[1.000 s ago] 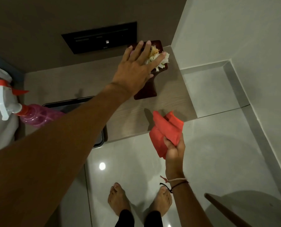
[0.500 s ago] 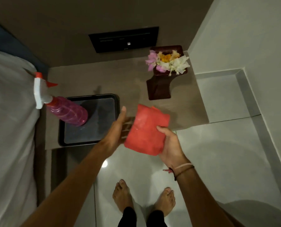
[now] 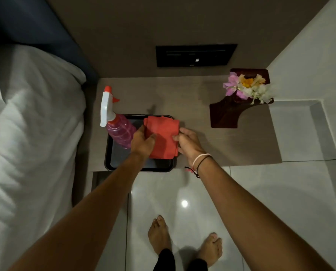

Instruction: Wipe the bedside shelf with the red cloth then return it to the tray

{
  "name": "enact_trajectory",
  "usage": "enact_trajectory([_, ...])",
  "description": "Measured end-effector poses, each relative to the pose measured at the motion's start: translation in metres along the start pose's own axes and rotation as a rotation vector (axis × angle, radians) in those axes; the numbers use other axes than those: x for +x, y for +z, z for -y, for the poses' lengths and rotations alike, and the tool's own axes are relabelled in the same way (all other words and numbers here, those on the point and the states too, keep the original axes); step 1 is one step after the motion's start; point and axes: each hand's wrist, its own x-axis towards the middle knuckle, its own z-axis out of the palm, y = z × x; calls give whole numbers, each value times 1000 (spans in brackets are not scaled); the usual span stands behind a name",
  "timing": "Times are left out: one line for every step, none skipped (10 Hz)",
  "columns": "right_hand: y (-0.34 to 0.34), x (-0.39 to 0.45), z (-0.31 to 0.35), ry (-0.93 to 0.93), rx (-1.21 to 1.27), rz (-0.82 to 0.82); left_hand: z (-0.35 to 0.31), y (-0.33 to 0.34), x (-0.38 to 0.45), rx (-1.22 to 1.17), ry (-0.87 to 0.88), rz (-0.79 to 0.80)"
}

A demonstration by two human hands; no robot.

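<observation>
The folded red cloth [image 3: 163, 137] lies over the right half of the black tray [image 3: 157, 169], which sits on the left front of the wooden bedside shelf [image 3: 212, 141]. My left hand [image 3: 142, 142] grips the cloth's left edge, thumb on top. On the cloth's right edge, the fingertips of my right hand [image 3: 188, 142] pinch it. Whether the cloth rests fully on the tray floor is hard to tell.
A pink spray bottle [image 3: 117, 126] with a white trigger leans in the tray's left part, beside my left hand. A dark wooden stand with flowers [image 3: 245, 89] is at the shelf's back right. A white bed [image 3: 30, 133] lies left. A black wall panel [image 3: 195, 55] is above.
My left hand left the flower stand and joined the cloth. Both hands carried the red cloth left from the shelf's front edge to over the tray.
</observation>
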Motion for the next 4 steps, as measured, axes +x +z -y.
enact_trajectory([-10, -2, 4, 15, -31, 29, -3, 7, -1, 109, -18, 16])
enact_trajectory([-27, -7, 1, -37, -94, 47, -5, 13, -14, 220, 47, 15])
enact_trajectory([-52, -24, 8, -218, -444, 4, -11, 14, -29, 393, 222, 11])
enact_trajectory([-79, -46, 9, -337, -1036, -76, -10, 12, -47, 665, 414, 25])
